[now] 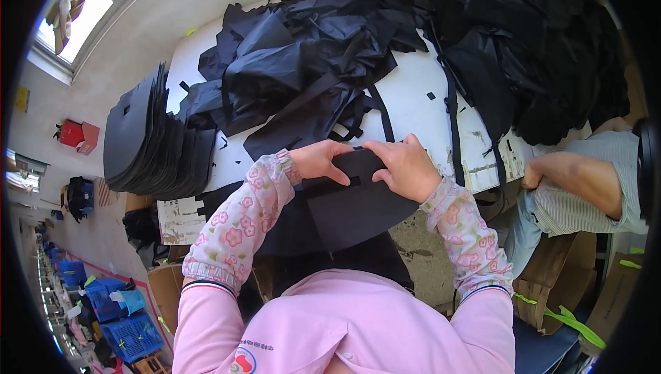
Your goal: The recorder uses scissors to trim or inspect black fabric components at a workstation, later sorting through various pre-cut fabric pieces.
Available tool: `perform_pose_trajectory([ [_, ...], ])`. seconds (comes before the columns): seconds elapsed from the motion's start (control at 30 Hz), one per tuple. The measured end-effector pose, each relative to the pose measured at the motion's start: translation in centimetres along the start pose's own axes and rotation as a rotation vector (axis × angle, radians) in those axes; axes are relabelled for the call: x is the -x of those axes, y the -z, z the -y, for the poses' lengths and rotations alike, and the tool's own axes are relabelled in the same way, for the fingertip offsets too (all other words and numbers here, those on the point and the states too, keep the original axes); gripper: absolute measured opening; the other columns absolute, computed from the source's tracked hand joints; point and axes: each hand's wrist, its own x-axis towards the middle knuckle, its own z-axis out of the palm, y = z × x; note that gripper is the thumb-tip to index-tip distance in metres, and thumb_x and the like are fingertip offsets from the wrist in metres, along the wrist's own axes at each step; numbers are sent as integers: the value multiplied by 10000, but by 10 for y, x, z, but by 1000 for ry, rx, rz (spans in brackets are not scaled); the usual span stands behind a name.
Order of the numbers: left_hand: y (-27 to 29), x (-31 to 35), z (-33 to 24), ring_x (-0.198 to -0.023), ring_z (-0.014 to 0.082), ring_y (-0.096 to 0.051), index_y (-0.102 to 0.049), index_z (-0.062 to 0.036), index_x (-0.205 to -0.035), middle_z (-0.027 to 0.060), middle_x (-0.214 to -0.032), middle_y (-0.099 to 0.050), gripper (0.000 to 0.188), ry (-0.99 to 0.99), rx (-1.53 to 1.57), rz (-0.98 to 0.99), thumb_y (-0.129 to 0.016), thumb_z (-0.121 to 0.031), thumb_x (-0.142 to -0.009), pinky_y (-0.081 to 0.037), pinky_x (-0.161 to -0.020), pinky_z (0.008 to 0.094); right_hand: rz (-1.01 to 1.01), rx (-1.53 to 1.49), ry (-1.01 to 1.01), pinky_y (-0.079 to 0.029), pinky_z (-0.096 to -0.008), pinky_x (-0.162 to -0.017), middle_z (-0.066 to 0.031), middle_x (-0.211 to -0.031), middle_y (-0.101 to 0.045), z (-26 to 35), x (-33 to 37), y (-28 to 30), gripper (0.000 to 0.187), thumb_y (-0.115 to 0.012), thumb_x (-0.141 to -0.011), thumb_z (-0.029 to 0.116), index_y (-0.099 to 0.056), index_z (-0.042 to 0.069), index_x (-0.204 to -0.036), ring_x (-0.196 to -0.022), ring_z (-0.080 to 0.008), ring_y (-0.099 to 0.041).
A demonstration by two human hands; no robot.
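Against the near edge of the table I hold a black panel (365, 212) with a rounded lower edge and a small slot near its upper edge. My left hand (322, 162) grips its upper edge on the left, thumb beside the slot. My right hand (407, 169) grips the same edge on the right, with the thumb on the panel's face and the fingers behind it. More black material hangs below, over my lap. A pile of black fabric pieces with straps (296, 64) lies just beyond my hands.
A stack of black panels (141, 143) stands at the left on the white table (413, 88). A larger black fabric heap (523, 50) fills the far right. Another person's arm (578, 175) is at the right, above a cardboard box (561, 274). Blue crates (131, 336) stand lower left.
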Motion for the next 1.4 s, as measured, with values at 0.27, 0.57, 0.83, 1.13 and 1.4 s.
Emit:
perform_pose_trajectory([
  [0.27,-5,-1,0,-985,126,-610,-594,-15,-1255,25,-1070,-676,522,-33,155,33,-773,-5,-764,-484,-923,287,-103,221,-24,-383,-392,-766,-32,-794,-653,12,8,-10,507,-780,-721,151,-582,78,-1182,-768,-209,-651],
  [0.57,-4,1,3,-1054,199,-618,-526,-26,-1338,77,-1145,-661,619,-77,78,-61,-774,-78,-773,-455,-982,324,-57,250,-54,-376,-377,-757,-47,-844,-644,20,5,-10,564,-788,-734,152,-568,97,-1251,-807,-232,-621],
  [0.83,-86,45,7,-1412,374,-341,-514,-88,-1351,184,-1496,-395,660,-431,-1030,-546,-769,-343,-798,-255,-1152,529,-356,151,46,-412,-453,-959,-128,-1128,-633,-12,6,-27,411,-701,-810,117,-597,73,-1205,-1084,-302,-574],
  [1.13,-119,55,75,-1501,367,-125,-345,-181,-1519,172,-1610,-194,780,-143,-1098,-505,-556,-603,-898,-55,-1180,606,-274,-147,-379,-486,-400,-863,-114,-1035,-687,-92,-1,-32,347,-728,-828,246,-658,74,-1122,-990,-312,-609],
  [1.4,-119,54,78,-1499,373,-130,-367,-208,-1511,173,-1614,-184,762,-179,-1085,-546,-541,-623,-897,-52,-1172,619,-4,-122,-418,-442,-414,-830,-36,-825,-677,-74,-41,-30,414,-764,-770,244,-639,139,-1151,-883,-250,-641],
])
